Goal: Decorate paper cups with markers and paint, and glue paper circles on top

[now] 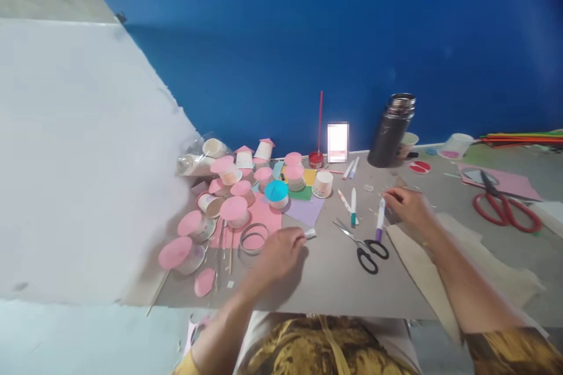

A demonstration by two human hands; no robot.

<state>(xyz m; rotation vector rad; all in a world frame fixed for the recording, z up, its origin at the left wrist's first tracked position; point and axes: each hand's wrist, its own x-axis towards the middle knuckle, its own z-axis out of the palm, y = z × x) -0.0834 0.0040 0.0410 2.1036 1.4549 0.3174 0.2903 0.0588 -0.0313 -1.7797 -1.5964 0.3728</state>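
Observation:
My left hand [281,253] is above the middle of the table, its fingers closed on a small silvery-white piece [310,234] that juts out to the right. Further right, the fingers of my right hand [405,206] are pinched together; what they hold, if anything, is too small to make out. Just below those fingertips is a white marker with a purple end [380,221]. Between the hands lie black-handled scissors [368,255], partly open, and a marker with a green end [353,208]. A ring of tape [254,240] lies beside my left hand.
Paper cups with pink discs [234,212] crowd the left side, with a blue-topped cup [277,194] among them. A dark flask [391,132] stands at the back. Beige cloth [488,255] lies under my right forearm; red-handled scissors [505,211] are at far right.

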